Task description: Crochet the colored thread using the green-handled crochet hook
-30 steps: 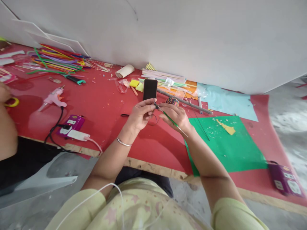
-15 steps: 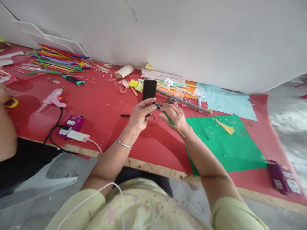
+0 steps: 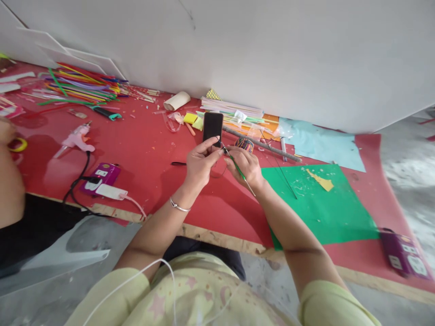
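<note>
My right hand (image 3: 247, 164) is closed around a crochet hook (image 3: 239, 171) with a green middle and thin metal ends, one end pointing down toward my wrist. My left hand (image 3: 200, 162) pinches dark yarn (image 3: 224, 150) at the hook's upper end; the small stitches there are hard to make out. From between my hands a thin strand (image 3: 220, 174) loops down over the table. Just beyond my right fingers sits a ball of multicoloured yarn (image 3: 245, 145). A dark-screened phone (image 3: 212, 123) stands behind my left fingertips.
A stick (image 3: 268, 146) lies behind the yarn ball. To the right is a green sheet (image 3: 326, 213) with scraps. At left are a pink glue gun (image 3: 79, 138), a purple power socket (image 3: 108, 173) with cords, coloured pipe cleaners (image 3: 81, 86) and another person's arm (image 3: 9, 181).
My left index finger has lifted and straightened a little, and the left wrist has shifted slightly. The hook's lower end has swung a bit left and down.
</note>
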The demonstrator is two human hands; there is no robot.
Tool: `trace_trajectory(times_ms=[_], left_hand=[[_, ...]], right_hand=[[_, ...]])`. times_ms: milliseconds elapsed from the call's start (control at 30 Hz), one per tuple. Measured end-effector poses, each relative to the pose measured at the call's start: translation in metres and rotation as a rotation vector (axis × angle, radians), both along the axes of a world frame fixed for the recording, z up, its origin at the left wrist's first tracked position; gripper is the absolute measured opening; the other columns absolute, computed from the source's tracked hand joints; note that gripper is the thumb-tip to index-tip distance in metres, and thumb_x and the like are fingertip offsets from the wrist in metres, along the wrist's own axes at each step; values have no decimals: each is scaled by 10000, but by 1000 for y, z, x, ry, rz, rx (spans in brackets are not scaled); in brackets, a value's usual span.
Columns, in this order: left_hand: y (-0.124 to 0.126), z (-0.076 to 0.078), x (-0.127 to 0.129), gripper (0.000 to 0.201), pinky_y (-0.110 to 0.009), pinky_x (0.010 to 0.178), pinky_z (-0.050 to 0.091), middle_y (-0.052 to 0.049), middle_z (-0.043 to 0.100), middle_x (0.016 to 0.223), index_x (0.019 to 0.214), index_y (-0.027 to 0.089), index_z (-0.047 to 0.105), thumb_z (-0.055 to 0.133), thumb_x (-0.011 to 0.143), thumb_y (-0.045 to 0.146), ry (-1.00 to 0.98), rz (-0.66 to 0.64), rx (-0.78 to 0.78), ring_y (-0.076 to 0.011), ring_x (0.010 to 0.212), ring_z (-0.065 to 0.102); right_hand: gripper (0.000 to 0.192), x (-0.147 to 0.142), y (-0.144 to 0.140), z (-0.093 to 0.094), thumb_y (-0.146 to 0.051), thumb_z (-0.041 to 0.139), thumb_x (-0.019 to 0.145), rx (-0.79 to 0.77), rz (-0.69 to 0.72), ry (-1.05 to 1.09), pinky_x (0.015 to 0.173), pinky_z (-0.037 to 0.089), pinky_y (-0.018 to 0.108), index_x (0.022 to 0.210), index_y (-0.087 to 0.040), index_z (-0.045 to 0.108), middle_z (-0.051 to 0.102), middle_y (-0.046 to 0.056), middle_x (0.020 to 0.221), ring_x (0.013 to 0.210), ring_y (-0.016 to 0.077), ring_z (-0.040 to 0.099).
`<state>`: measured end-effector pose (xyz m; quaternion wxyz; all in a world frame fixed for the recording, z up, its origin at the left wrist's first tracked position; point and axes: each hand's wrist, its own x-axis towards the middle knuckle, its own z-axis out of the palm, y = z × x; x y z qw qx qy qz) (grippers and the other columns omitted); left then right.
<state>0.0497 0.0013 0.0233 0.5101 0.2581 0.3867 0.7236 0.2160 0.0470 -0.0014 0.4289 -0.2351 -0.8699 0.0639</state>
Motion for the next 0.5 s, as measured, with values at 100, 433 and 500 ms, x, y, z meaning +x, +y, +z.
trace_trajectory(times_ms=[100,433,500], left_hand=[[-1,0,2,382,-199,508,344,56,666,651,1001,214,872,950,636,132,2,4,5,-30,532,455],[1,-1,-6,386,-189,473,291,67,628,632,1006,207,865,921,635,116,-17,-105,-71,-23,499,420],[2,-4,-2,387,-194,520,355,62,656,647,1014,220,872,909,647,104,56,6,-15,-35,541,454]], right_hand=[[219,-1,-1,-1,-342,549,1101,7,-2,11,948,664,477,1200,-204,687,818,173,1214,1164,300,816],[189,4,4,4,-342,564,1099,-63,68,16,917,671,452,1162,-236,707,830,123,1153,1076,264,815],[171,0,1,4,-316,552,1102,-44,28,31,889,673,434,1126,-233,700,825,114,1084,1019,253,811]])
